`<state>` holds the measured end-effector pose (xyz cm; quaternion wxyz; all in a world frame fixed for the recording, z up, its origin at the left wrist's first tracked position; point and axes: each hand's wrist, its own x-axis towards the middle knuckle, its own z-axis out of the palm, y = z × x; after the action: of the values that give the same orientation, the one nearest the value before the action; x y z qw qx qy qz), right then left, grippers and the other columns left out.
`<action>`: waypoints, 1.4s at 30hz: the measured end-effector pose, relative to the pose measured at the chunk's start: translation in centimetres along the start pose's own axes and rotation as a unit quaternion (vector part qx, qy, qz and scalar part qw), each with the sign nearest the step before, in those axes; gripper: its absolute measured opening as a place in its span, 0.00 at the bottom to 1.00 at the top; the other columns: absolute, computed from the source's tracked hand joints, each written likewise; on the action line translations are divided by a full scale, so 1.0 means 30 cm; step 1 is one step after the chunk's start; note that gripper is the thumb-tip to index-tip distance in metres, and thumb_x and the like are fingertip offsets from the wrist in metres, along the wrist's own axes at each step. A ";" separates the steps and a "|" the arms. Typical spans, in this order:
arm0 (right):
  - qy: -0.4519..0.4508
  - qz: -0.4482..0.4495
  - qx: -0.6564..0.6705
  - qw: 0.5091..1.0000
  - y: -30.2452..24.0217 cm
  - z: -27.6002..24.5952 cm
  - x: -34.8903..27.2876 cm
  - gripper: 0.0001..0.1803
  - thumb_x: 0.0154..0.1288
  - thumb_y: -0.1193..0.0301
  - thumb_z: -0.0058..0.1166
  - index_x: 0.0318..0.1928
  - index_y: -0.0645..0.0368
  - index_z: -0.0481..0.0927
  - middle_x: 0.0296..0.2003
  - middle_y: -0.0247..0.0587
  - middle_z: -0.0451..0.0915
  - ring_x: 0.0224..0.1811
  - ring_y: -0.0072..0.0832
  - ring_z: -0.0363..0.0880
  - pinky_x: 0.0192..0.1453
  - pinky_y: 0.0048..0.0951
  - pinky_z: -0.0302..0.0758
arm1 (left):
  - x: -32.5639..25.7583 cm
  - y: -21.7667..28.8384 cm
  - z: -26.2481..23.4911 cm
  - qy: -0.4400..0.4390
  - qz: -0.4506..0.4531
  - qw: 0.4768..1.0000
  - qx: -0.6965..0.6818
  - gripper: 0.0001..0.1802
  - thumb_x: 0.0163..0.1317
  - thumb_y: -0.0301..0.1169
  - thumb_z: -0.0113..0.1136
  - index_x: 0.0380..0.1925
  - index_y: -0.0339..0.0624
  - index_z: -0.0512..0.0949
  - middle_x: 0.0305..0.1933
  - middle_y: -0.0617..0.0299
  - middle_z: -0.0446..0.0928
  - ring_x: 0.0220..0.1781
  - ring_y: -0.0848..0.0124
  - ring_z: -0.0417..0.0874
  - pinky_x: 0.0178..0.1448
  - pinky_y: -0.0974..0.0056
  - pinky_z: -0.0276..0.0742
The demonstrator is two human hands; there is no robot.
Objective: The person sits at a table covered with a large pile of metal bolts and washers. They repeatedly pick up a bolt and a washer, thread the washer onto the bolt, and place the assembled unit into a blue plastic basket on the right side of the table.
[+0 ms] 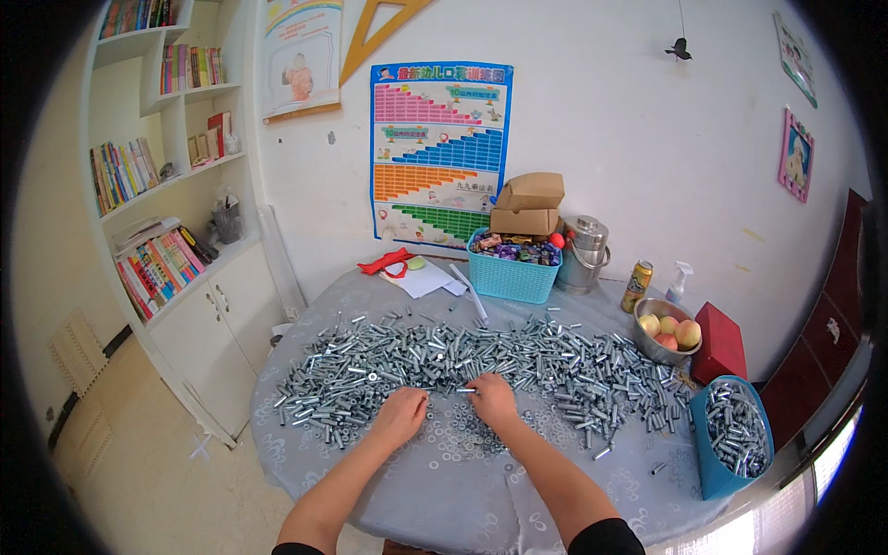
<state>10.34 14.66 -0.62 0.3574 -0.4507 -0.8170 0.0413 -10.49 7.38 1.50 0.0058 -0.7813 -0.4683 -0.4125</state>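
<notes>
Think of the table (398,499) as a clock, with twelve by the wall and the two hands near the middle. The right hand (492,400) has its fingers pinched almost together on a short metal tube (465,389). The left hand (400,415) is just beside it, at nine o'clock from the right one. Its fingers are curled in, but I cannot tell if they hold anything.

Some of the work looks done. The blue bin (710,462) at four o'clock is full of metal pieces (737,430), close to its top. Lots more looks left. A big, messy pile of metal tubes (416,356) spreads from nine o'clock, past twelve, to three o'clock. Many small flat rings (453,442) lie loose at six o'clock from the hands. My guess is that the job is far from over, since the pile is so big. I cannot tell if the pieces in the bin are all finished, because they are too small to see well.
</notes>
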 end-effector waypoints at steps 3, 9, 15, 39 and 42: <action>0.035 0.029 0.082 0.996 -0.029 -0.066 -0.042 0.09 0.49 0.72 0.59 0.34 0.58 0.80 0.32 0.40 0.76 0.38 0.38 0.73 0.42 0.33 0.70 | -0.006 0.042 0.014 0.048 -0.069 0.992 -0.091 0.05 0.58 0.26 0.51 0.33 0.36 0.70 0.29 0.55 0.74 0.32 0.62 0.75 0.38 0.61 0.71; 0.038 0.099 0.244 0.964 -0.094 -0.223 -0.184 0.10 0.55 0.73 0.57 0.39 0.58 0.80 0.33 0.40 0.76 0.37 0.30 0.74 0.40 0.26 0.71 | -0.028 0.175 0.067 0.058 -0.341 0.733 -0.586 0.07 0.63 0.30 0.51 0.37 0.38 0.72 0.21 0.70 0.65 0.20 0.81 0.64 0.24 0.73 0.62; 0.030 0.141 0.308 0.940 -0.143 -0.280 -0.301 0.10 0.53 0.76 0.58 0.39 0.59 0.80 0.34 0.38 0.77 0.38 0.27 0.74 0.41 0.25 0.71 | -0.099 0.286 0.110 0.036 -0.419 0.668 -0.614 0.09 0.62 0.32 0.53 0.36 0.40 0.78 0.16 0.75 0.59 0.16 0.85 0.54 0.19 0.76 0.50; 0.025 0.041 0.256 0.965 -0.139 -0.291 -0.317 0.10 0.52 0.76 0.58 0.37 0.57 0.79 0.35 0.42 0.78 0.41 0.37 0.76 0.45 0.31 0.72 | -0.114 0.324 0.117 -0.016 -0.369 0.726 -0.580 0.07 0.63 0.30 0.50 0.39 0.42 0.70 0.18 0.73 0.57 0.15 0.85 0.53 0.18 0.76 0.49; 0.022 0.039 0.262 0.964 -0.142 -0.298 -0.314 0.10 0.52 0.76 0.58 0.37 0.57 0.79 0.36 0.42 0.78 0.41 0.37 0.76 0.45 0.31 0.72 | -0.115 0.321 0.118 -0.015 -0.365 0.723 -0.586 0.07 0.63 0.30 0.50 0.40 0.41 0.70 0.19 0.73 0.59 0.15 0.85 0.54 0.17 0.77 0.51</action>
<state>16.06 2.66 2.52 0.4789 -0.3740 -0.7512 0.2578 -1.89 0.87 0.53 -0.6112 -0.4034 -0.3826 -0.5633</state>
